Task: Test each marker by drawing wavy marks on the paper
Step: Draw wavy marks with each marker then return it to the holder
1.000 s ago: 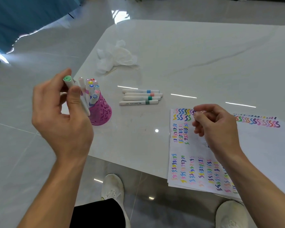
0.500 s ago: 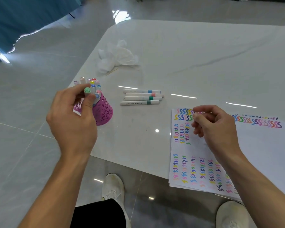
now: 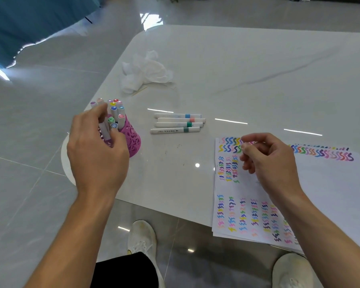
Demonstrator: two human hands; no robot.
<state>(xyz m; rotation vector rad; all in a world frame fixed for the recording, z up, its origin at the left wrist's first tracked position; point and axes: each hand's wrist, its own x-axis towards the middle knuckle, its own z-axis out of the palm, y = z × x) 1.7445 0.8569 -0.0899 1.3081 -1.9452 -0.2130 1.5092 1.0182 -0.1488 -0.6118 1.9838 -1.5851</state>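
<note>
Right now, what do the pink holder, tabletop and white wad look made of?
Pink holder: probably moulded plastic, slight sheen, lace-like cut-outs. Tabletop: polished stone or marble-look slab, grey veins, sharp light reflections. White wad: tissue or thin film, matte, soft creases; can't tell which.

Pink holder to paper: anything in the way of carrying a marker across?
Nothing visible blocks the direct line from the pink holder to the paper. Four loose markers lie just to its far side. The right hand is above the paper's top rows.
</note>
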